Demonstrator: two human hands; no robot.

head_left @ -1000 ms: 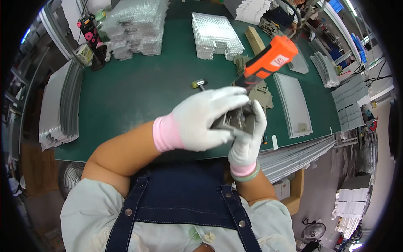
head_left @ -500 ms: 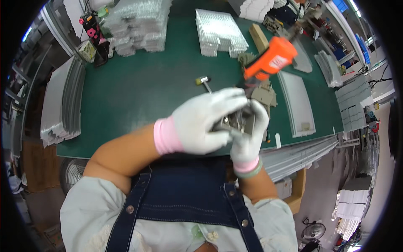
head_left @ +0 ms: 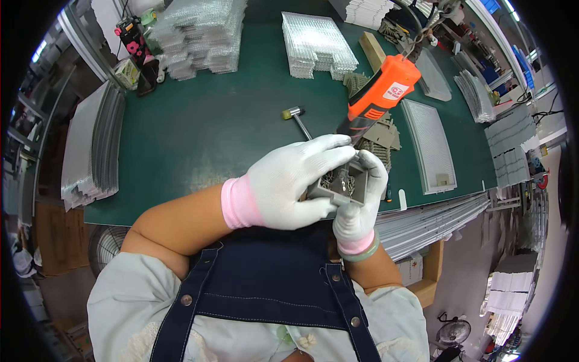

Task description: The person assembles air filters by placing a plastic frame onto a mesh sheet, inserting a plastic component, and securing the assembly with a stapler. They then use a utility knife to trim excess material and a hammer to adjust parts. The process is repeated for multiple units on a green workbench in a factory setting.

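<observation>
A small grey box (head_left: 327,194) with small metal screws in it sits between my two gloved hands. My left hand (head_left: 283,181) grips its left side, thumb along the near wall and fingers stretched across the far side. Around the right side curls my right hand (head_left: 356,226), palm at the near corner. An orange electric screwdriver (head_left: 391,84) hangs slanted above, its dark nose passing between my fingertips and its tip reaching down at the box. My fingers partly cover the box and the driver's nose. Just beyond my left hand lies a small hammer (head_left: 294,113) with a yellow end.
Beige plastic parts (head_left: 381,134) lie right of the driver. A white panel (head_left: 429,148) rests farther right. Bubble-wrapped stacks (head_left: 319,42) stand at the back, and more wrapped panels (head_left: 90,145) at the left. A wooden block (head_left: 372,51) lies behind the driver.
The screwdriver has shifted slightly left and down, its nose now lower at the box. The box has tilted so its screws show more. Both hands have moved slightly down.
</observation>
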